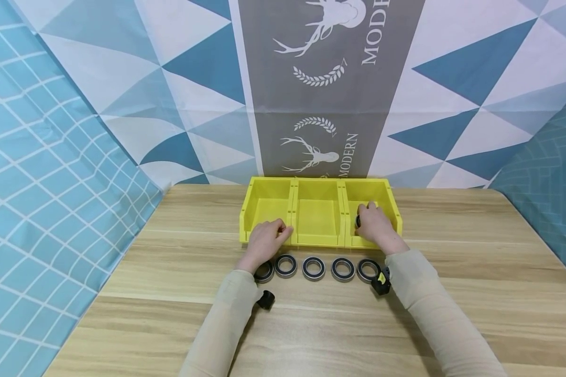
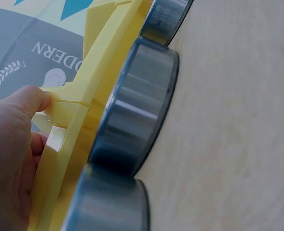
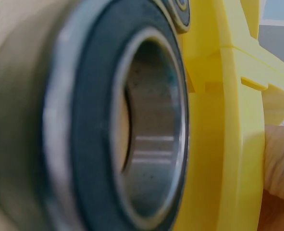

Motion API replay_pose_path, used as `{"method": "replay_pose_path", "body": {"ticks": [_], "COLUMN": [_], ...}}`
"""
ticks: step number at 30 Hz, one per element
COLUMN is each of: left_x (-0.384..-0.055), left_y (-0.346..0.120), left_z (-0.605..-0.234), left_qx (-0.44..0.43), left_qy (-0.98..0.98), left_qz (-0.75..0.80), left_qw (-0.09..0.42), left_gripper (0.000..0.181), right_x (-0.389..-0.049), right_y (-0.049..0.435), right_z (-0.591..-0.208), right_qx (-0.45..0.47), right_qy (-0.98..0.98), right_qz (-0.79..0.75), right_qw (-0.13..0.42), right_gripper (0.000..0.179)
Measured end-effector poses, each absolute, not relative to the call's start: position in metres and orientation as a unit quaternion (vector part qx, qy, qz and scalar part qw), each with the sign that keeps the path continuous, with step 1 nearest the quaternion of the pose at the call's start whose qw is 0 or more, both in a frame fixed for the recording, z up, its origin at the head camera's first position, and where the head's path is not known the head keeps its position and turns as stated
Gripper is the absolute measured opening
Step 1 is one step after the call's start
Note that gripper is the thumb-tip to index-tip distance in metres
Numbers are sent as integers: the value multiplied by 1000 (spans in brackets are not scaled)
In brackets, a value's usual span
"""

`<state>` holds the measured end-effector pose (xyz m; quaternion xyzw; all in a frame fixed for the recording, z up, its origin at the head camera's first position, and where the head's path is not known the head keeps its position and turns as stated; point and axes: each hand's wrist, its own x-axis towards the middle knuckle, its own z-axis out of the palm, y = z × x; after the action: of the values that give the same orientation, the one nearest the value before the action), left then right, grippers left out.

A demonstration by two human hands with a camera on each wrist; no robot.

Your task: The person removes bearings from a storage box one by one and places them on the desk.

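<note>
My left hand is at the front of the yellow three-compartment bin. In the left wrist view its thumb rests on the divider's edge, while its fingers curl behind the front wall. My right hand reaches into the right compartment and holds a dark ring bearing, mostly hidden by the hand in the head view. Several ball bearings lie in a row before the bin, among them one bearing near the middle and another bearing large in the right wrist view.
Black wrist devices, one at the left cuff and one at the right cuff, hang close to the bearings. Under everything is a wooden table. A patterned cloth backdrop rises behind the bin.
</note>
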<state>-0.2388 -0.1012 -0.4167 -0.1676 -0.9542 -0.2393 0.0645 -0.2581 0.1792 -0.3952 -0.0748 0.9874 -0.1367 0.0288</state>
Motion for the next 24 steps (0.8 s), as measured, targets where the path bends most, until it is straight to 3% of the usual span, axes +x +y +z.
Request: {"method": "replay_pose_path", "body": {"ticks": [24], "left_x": [-239], "left_y": [-101], "left_z": [-417], "left_qx": [-164], "left_qy": [-955], "left_qz": [-240], "left_qw": [63], "left_gripper": [32], "right_x": [-252], "right_y": [187], "right_z": [-394], "right_qx": [-109], "right_qy": [976], "right_qz": [-183], "right_qw": [-38], "right_gripper": [44]}}
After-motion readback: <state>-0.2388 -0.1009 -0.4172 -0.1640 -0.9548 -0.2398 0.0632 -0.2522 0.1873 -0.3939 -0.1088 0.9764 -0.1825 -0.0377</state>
